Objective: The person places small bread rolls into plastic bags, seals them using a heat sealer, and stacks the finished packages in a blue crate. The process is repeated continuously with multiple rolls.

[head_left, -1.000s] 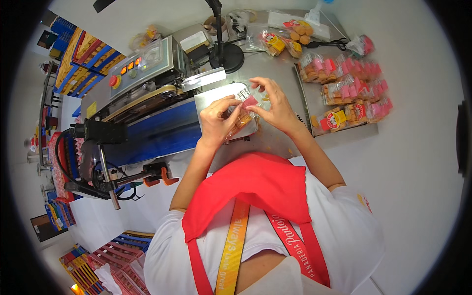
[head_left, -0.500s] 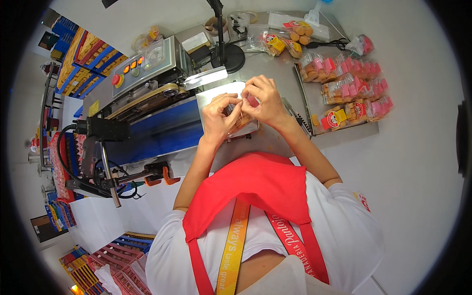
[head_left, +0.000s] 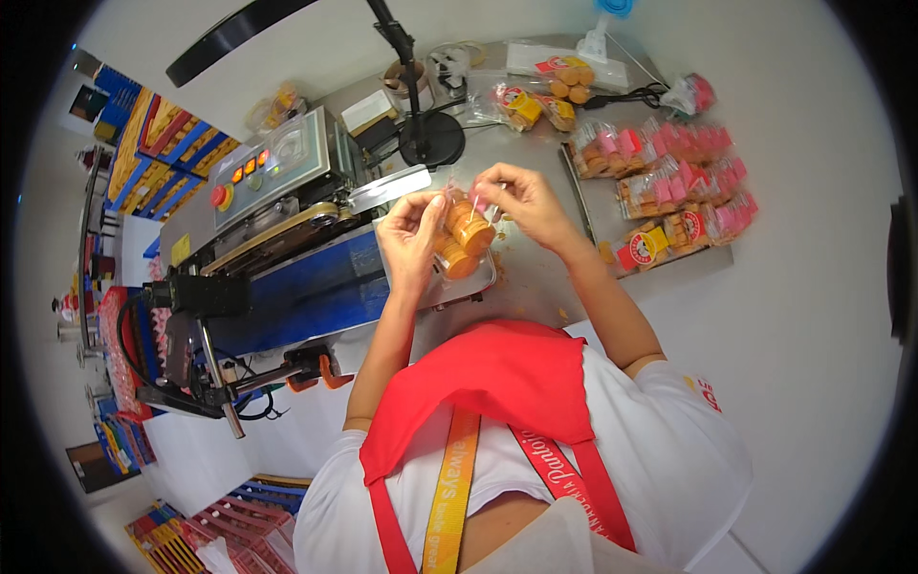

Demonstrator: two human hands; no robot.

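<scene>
cookie bag point(head_left: 464, 236) swung into view, long axis fore-aft, mouth seemingly forward, left fingers point(head_left: 426, 219) and right fingers point(head_left: 504, 179) pinched on it

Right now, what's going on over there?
Someone in a red apron is holding up a clear bag of round cookies. The left hand grips one side, and the right hand pinches near the pink bit at the top. More filled bags lie in rows on a tray to the right. A blue belt is on the left.
</scene>
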